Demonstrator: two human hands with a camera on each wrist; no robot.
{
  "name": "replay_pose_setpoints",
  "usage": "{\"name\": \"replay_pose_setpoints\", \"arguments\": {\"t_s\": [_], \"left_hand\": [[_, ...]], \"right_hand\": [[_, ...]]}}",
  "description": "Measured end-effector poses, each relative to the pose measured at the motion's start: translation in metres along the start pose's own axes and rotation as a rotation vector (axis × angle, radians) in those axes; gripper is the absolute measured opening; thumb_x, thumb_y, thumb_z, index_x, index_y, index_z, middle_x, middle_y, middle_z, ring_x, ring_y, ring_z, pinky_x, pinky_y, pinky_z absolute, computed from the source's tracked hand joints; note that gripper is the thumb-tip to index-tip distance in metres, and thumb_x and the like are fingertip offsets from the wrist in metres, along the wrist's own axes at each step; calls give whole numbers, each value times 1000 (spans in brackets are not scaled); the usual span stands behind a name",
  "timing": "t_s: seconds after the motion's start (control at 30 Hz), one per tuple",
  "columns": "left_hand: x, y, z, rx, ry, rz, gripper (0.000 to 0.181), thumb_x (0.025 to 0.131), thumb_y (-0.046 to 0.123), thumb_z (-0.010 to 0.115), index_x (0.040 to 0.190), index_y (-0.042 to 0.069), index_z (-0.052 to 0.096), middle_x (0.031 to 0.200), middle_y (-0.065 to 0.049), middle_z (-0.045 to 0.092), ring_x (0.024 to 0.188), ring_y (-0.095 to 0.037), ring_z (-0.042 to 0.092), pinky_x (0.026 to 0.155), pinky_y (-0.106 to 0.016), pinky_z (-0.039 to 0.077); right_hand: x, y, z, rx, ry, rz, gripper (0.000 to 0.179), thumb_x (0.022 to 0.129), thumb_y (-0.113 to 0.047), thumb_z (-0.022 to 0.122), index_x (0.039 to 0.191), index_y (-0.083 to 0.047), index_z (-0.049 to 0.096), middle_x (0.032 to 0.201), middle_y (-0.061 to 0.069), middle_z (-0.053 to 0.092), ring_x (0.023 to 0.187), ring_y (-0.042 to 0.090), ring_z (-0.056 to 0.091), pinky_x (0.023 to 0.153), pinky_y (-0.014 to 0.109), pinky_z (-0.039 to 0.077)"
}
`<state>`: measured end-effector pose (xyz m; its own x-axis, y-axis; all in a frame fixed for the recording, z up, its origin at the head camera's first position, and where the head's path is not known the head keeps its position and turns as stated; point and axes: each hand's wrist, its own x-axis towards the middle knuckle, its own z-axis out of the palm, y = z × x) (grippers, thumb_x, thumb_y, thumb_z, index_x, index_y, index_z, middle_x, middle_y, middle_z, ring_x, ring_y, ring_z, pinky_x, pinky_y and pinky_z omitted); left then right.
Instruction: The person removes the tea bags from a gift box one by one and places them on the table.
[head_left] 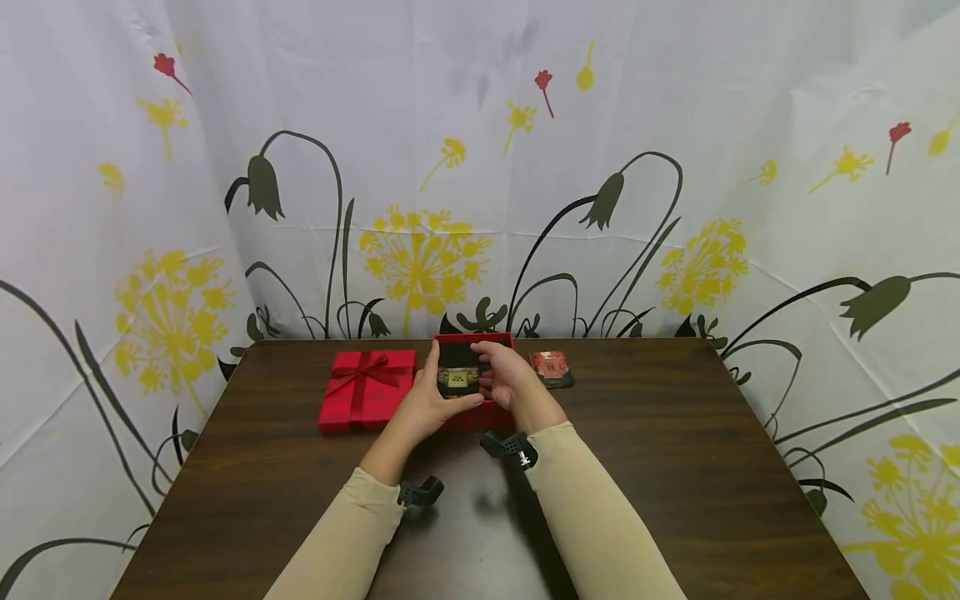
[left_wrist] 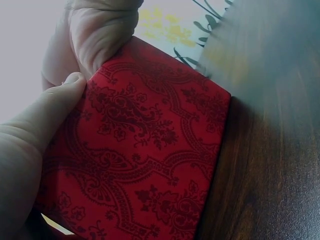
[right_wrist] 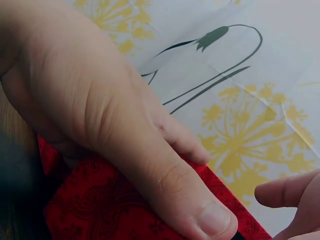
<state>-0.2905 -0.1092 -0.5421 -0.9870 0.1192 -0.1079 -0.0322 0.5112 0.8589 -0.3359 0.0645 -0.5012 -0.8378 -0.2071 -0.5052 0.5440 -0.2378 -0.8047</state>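
Observation:
A red gift box [head_left: 474, 418] with a black inside stands near the table's back edge. Within it lies a dark packet [head_left: 457, 380] with a gold label. My left hand [head_left: 431, 398] holds the box at its left side, the thumb along the front rim and a finger reaching the back. From the right, my right hand [head_left: 513, 385] reaches over the box, its fingertips beside the packet and one finger stretched out above the rim. Seen from the left wrist, the box's patterned front [left_wrist: 135, 145] fills the middle, with the left thumb [left_wrist: 62, 97] at its top edge.
Left of the box lies its red lid [head_left: 382, 408] with a ribbon bow. To the right, close by, is another packet [head_left: 551, 367], red and black. A flower-print curtain [head_left: 480, 167] hangs behind the brown wooden table [head_left: 645, 467].

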Motion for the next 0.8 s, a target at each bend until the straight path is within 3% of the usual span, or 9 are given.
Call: {"name": "replay_pose_setpoints", "arguments": {"t_s": [0.2, 0.37, 0.67, 0.8], "left_hand": [[0, -1, 1, -8, -2, -1, 135, 86, 59, 89, 174, 40, -11, 183, -21, 10, 166, -50, 23, 126, -75, 30], [0, -2, 1, -14, -9, 5, 136, 84, 62, 89, 175, 39, -11, 183, -22, 8, 167, -51, 19, 126, -76, 29], [-2, -1, -2, -8, 3, 23, 137, 83, 67, 88, 175, 38, -11, 182, -24, 11, 166, -50, 21, 127, -74, 29], [-1, 0, -1, -6, -2, 22, 136, 84, 67, 87, 174, 40, -12, 182, -23, 10, 167, -51, 18, 127, -75, 28]], "right_hand": [[0, 2, -2, -71, -38, -10, 64, 108, -35, 62, 155, 5, 48, 164, 30, 40, 154, 45, 38, 130, 61, 30], [0, 2, -1, -159, -96, -22, 61, 111, -36, 58, 153, 6, 51, 158, 28, 52, 144, 42, 54, 125, 59, 40], [1, 1, 5, -261, -132, -52, 59, 114, -36, 54, 153, 7, 54, 155, 28, 55, 144, 42, 58, 118, 58, 51], [2, 1, 4, -296, -139, -45, 56, 114, -32, 55, 151, 10, 56, 143, 25, 61, 131, 36, 64, 104, 50, 61]]}}
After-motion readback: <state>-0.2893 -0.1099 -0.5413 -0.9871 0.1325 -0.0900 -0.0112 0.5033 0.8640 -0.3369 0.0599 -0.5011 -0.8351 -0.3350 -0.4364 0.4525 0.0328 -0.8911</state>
